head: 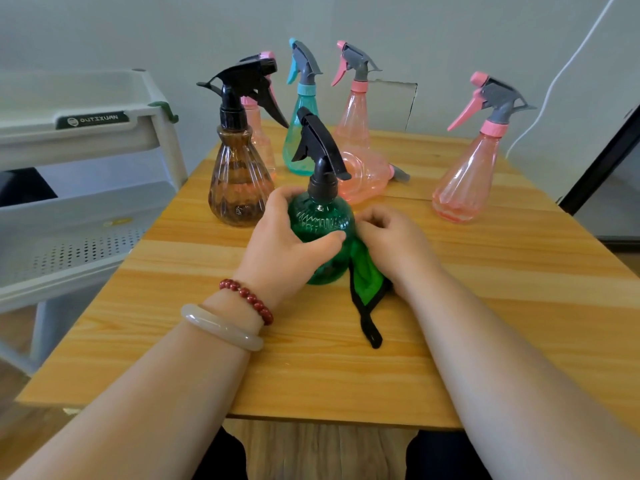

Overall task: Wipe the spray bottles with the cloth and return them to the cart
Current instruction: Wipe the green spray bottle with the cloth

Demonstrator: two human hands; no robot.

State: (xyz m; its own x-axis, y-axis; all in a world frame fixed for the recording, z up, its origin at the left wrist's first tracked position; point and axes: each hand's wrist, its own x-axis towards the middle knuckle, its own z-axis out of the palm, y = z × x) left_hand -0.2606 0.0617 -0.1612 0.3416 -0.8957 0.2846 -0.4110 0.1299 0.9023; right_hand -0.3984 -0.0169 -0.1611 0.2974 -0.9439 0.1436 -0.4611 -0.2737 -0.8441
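On my left wrist I see a pale bangle (221,327) and a red bead bracelet (247,299). My left hand (291,244) curls fingers and thumb around the green spray bottle (322,220), which stands on the table (502,289). My right hand (391,237), fingers curled, holds the green cloth (367,275) at the bottle's side. The brown bottle (239,181) stands just beyond the left fingertips, and the cart (86,133) is further left.
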